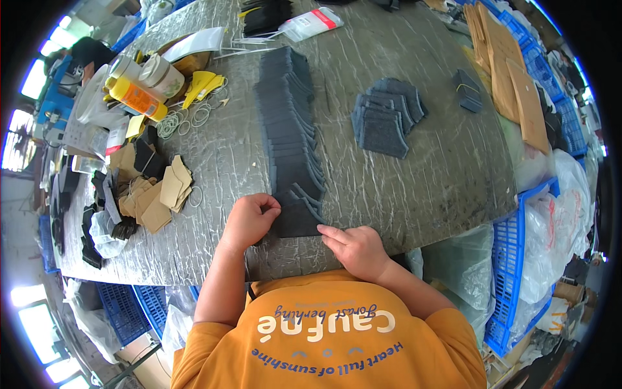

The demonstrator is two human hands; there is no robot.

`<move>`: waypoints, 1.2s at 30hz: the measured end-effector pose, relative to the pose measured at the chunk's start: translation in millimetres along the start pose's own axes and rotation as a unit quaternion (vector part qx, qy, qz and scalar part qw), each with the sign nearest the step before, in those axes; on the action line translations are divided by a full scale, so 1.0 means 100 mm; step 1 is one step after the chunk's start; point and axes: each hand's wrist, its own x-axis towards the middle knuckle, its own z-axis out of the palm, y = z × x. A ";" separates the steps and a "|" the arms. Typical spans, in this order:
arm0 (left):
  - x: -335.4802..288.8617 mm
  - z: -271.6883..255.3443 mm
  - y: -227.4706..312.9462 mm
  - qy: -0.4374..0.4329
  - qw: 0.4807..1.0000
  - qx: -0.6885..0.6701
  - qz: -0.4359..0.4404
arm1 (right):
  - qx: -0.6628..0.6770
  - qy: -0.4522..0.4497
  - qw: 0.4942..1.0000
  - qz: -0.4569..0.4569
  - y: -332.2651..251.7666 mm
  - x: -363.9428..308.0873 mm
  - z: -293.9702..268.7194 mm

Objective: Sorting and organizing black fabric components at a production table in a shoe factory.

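Note:
A long row of overlapping dark blue-grey fabric pieces [287, 123] runs away from me down the middle of the table. The nearest dark fabric piece [298, 219] lies at the row's front end, close to my body. My left hand [251, 222] is closed, thumb and forefinger pinching at that piece's left edge. At its lower right corner, my right hand [355, 249] has its fingertips together on the edge, the other fingers curled under. Right of the row sits a smaller fanned stack of similar fabric pieces [387, 117].
On the left of the table [453, 175] lie brown cardboard pieces [155, 206], rubber bands [171, 124], a yellow bottle [137, 98] and a lidded jar [162, 76]. A banded dark bundle [467, 91] sits far right. Blue crates [506, 272] stand beside the table's right edge.

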 end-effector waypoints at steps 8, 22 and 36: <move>0.02 0.02 0.06 0.009 0.998 0.063 -0.018 | 0.012 -0.006 1.000 0.011 0.01 0.00 0.02; 0.01 0.02 0.12 0.043 0.991 -0.123 0.006 | 0.396 0.090 0.874 0.266 0.26 0.39 0.00; -0.14 0.30 0.44 0.107 0.949 -0.004 0.295 | 0.361 0.027 0.913 0.187 -0.06 0.55 -0.13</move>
